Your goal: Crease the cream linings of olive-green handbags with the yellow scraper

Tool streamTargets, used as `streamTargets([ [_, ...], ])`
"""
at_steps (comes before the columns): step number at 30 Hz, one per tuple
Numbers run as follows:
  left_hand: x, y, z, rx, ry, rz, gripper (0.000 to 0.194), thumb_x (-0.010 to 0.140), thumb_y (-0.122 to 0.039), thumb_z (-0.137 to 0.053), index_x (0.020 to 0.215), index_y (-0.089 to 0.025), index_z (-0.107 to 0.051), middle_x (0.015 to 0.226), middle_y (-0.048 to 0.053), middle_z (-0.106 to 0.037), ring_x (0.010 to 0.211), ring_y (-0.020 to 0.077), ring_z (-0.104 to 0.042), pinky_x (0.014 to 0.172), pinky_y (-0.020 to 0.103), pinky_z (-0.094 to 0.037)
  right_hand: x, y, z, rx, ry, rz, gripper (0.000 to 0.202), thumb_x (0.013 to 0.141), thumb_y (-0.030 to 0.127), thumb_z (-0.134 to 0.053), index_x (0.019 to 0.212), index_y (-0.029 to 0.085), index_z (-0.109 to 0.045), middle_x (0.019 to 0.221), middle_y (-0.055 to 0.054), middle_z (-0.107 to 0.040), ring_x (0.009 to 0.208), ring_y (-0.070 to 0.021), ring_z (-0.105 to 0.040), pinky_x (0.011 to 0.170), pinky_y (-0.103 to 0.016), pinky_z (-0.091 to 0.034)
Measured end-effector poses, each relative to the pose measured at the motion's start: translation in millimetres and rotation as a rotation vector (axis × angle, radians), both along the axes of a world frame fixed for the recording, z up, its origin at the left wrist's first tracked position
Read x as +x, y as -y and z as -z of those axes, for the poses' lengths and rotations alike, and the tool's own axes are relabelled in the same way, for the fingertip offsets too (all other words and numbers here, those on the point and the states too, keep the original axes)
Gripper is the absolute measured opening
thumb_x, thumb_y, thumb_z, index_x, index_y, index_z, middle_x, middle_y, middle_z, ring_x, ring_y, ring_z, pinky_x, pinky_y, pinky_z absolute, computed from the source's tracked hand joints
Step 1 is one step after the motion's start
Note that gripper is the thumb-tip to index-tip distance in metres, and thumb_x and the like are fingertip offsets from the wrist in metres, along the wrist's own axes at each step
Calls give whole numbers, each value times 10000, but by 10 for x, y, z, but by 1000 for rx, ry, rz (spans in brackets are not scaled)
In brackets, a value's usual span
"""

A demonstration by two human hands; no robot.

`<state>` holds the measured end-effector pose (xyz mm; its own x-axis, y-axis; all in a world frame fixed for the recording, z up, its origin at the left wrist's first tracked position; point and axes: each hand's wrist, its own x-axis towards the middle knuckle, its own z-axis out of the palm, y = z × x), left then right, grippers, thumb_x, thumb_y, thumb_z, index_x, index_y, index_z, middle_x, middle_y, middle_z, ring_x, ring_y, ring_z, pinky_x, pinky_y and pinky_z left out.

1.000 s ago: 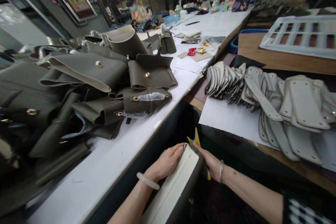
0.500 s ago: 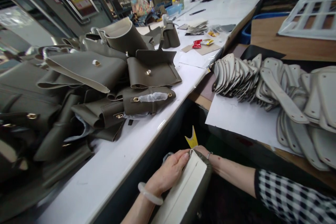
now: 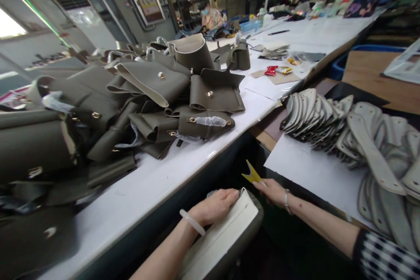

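Note:
My left hand (image 3: 218,204) is closed on the edge of a dark olive bag piece (image 3: 223,238), whose pale inner face is turned up. To the right of it, my right hand (image 3: 272,191) pinches a flat yellow tool with a notched, forked end (image 3: 252,172); its exact kind I cannot tell. The hand and tool are apart from the bag piece, over the dark gap beside the table. The bag piece's lower end runs out of the bottom of the view.
Olive bags (image 3: 216,92) with gold clasps lie heaped along the white table (image 3: 157,183). Grey-white bag parts (image 3: 315,113) are stacked on the right bench. Red and yellow packets (image 3: 271,70) lie farther back. A person (image 3: 213,18) sits in the distance.
My right hand has drawn away from the bag piece to the right, taking the yellow tool along. My left hand still holds the bag piece. The view has swung left.

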<state>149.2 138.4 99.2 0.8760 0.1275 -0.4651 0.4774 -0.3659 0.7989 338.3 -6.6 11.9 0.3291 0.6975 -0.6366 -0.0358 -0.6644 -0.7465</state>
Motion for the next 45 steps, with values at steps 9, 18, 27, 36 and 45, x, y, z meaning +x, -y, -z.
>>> streamTargets([
  [9,23,-37,-19,-9,13,-22,556,980,-497,-331,1295,-123,-597,1290,139,-627,1151,260,-572,1039,359,-378,554,-53,-742,-35,-132,-760,665,659,767,-652,949,172,-585,668,-14,-652,450,-129,-544,402,-223,-414],
  [18,-50,12,-41,-58,-22,-263,930,919,-493,-481,1555,-189,126,766,-25,-634,714,190,-576,692,303,-435,400,-617,-921,413,1121,-961,543,989,513,-383,620,177,-597,592,-49,-639,550,-151,-543,559,-307,-186],
  [27,-36,-3,-128,80,85,-170,551,954,-451,-438,1491,-343,-381,1079,20,-722,866,216,-660,846,331,-461,300,-816,-971,549,1327,-1205,521,1020,464,-359,682,195,-649,641,-57,-709,546,-178,-608,548,-309,-176],
  [36,-44,6,-83,134,135,-87,397,997,-453,-363,1289,-296,-583,1167,28,-713,1004,224,-671,953,322,-438,239,-806,-1010,431,1339,-1311,547,1036,463,-297,725,211,-670,691,-62,-732,600,-225,-669,536,-312,-196],
  [45,-38,72,-111,241,117,-59,455,1006,-484,-302,1182,-226,-633,1026,76,-734,901,252,-681,850,327,-455,70,-563,-962,178,1238,-1169,565,1048,448,-255,795,206,-698,756,-86,-747,666,-237,-699,533,-312,-209],
])
